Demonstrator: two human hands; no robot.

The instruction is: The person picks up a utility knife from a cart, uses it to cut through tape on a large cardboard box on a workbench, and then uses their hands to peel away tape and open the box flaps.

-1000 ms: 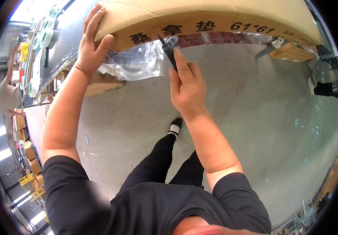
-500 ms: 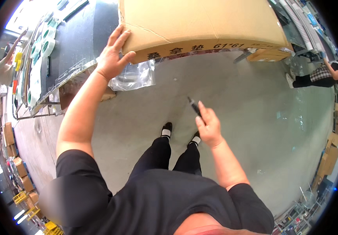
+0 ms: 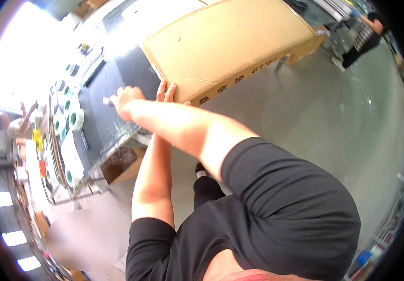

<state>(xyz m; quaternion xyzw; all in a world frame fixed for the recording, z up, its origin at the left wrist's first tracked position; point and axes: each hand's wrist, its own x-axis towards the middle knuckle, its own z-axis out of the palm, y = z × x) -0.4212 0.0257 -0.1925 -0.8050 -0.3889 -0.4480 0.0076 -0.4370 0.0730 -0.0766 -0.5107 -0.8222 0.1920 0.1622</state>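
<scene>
A large cardboard box (image 3: 230,42) lies on the dark worktable, its near left corner close to me. My left hand (image 3: 166,92) rests at that corner with fingers stretched and apart; my right forearm crosses in front and hides much of it. To the left of the box, my right hand (image 3: 129,100) is closed over the tabletop. From its fingers sticks the pale, shiny tip of a slim tool (image 3: 108,101). The rest of the tool is inside the fist, and its kind cannot be made out.
Several tape rolls (image 3: 76,120) line the left side of the worktable (image 3: 98,126), near a metal rail (image 3: 51,140). A black pen-like item (image 3: 85,140) lies there. An open carton (image 3: 122,166) sits below the table. Co-workers stand at far left (image 3: 17,124) and upper right (image 3: 363,42).
My right hand has swung from above the floor up and left across my left forearm, carrying the slim tool to the tabletop. My left hand stays at the box corner. The view has turned left.
</scene>
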